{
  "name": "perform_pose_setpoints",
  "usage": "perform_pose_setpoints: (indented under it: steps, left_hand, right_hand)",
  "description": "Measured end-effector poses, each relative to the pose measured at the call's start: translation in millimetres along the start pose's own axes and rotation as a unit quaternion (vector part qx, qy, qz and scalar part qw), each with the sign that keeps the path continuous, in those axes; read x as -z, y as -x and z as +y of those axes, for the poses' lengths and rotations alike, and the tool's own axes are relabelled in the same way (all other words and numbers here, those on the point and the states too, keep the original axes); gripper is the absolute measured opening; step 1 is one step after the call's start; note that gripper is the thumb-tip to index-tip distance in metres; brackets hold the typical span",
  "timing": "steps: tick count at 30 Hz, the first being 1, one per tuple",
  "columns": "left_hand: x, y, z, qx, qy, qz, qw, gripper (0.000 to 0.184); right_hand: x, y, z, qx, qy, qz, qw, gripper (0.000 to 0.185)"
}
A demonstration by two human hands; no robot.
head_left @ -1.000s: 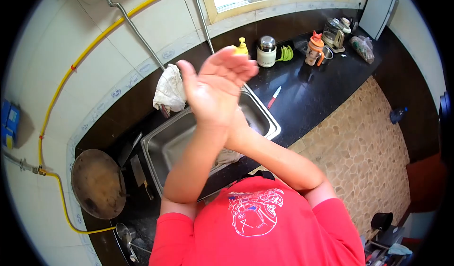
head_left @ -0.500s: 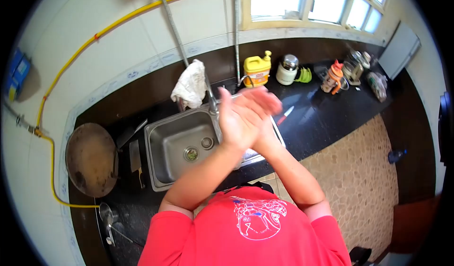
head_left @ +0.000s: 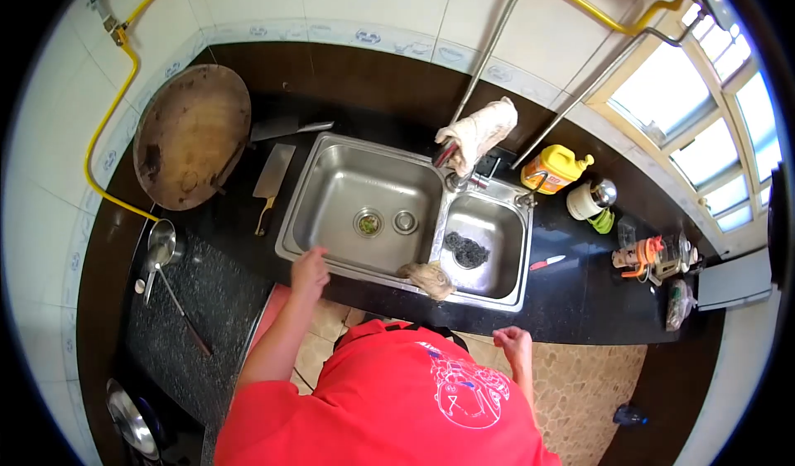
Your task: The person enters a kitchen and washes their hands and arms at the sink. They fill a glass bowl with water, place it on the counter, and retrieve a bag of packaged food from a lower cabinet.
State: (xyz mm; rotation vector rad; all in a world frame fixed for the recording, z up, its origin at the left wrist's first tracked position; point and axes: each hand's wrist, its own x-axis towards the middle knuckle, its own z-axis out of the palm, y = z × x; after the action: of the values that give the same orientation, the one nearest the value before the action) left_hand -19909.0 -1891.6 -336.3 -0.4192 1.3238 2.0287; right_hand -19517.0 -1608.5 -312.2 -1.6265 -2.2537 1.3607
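Note:
My left hand [head_left: 309, 274] is closed, its fingers curled, just in front of the near left corner of the steel double sink [head_left: 286, 242]; nothing shows in it. My right hand [head_left: 514, 344] hangs by my side in front of the counter edge, fingers bent inward, with no object visible. A brownish cloth-like bundle [head_left: 432, 280] lies over the sink's front rim between the basins. In the smaller right basin rests a dark scouring pad [head_left: 466, 251]. Above the sink, a white cloth [head_left: 489, 131] drapes over the faucet [head_left: 458, 182].
To the left are a large wok [head_left: 192, 139], a cleaver [head_left: 273, 172] and a ladle [head_left: 161, 238]. Right of the sink lie a small red-handled knife [head_left: 546, 262], a yellow jug [head_left: 555, 168], a white thermos [head_left: 584, 201] and an orange-handled bottle [head_left: 638, 255].
My hands were together in front of me with an open palm showing; now they are apart and lowered, fingers curled. My view has turned left, showing more of the wok side.

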Motion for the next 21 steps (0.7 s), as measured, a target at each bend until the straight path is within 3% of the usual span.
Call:
perform_pose_setpoints:
  steps: [2, 4, 8, 10, 12, 13, 14, 16, 18, 20, 21]
  left_hand:
    - [37.0, -6.6, -6.4, 0.007, 0.035, 0.031, 0.999, 0.019]
    - [55.9, -4.2, -2.7, 0.025, 0.074, 0.073, 0.994, 0.025]
    - [39.7, -12.3, -7.8, 0.050, 0.003, 0.011, 0.999, 0.036]
    - [12.8, -8.6, -6.6, 0.048, -0.057, 0.028, 0.997, 0.043]
    - [-10.0, -4.4, -6.2, 0.046, -0.157, -0.017, 0.986, 0.055]
    - [-15.6, -2.1, -5.8, 0.048, -0.160, -0.080, 0.983, 0.060]
    - [-21.7, 0.0, -5.3, 0.050, -0.161, -0.142, 0.975, 0.065]
    - [-37.5, 15.0, 7.1, 0.058, -0.170, -0.166, 0.970, 0.072]
    - [-38.5, 25.9, 14.3, 0.009, -0.185, -0.156, 0.970, 0.066]
    - [-30.7, 29.3, 7.1, -0.036, -0.177, -0.097, 0.979, 0.056]
    - [-23.4, 30.9, 1.1, -0.063, -0.183, -0.062, 0.979, 0.047]
  right_hand:
    - [-8.1, 6.9, -0.2, -0.060, -0.069, -0.002, 0.996, 0.018]
    - [-21.2, -2.8, -11.6, -0.055, -0.076, -0.015, 0.995, 0.020]
    - [-59.1, -46.8, -56.6, 0.032, 0.058, -0.025, 0.998, 0.033]
    - [-80.3, -56.8, -96.4, 0.144, 0.122, 0.019, 0.982, 0.033]
    - [-92.7, -63.2, -127.2, 0.147, 0.062, -0.028, 0.987, 0.031]
    - [-94.4, -54.9, -150.5, 0.206, 0.090, -0.019, 0.974, 0.032]
    - [-100.6, -64.4, -141.8, 0.206, 0.075, -0.019, 0.976, 0.034]
    - [-103.4, -72.3, -137.7, 0.225, 0.066, -0.037, 0.971, 0.036]
    - [-107.5, -102.1, -105.0, 0.194, 0.064, -0.062, 0.977, 0.035]
    - [-94.6, -98.2, -116.4, 0.227, 0.089, -0.121, 0.962, 0.026]
    - [-100.8, -121.2, -92.1, 0.246, 0.006, -0.164, 0.955, 0.018]
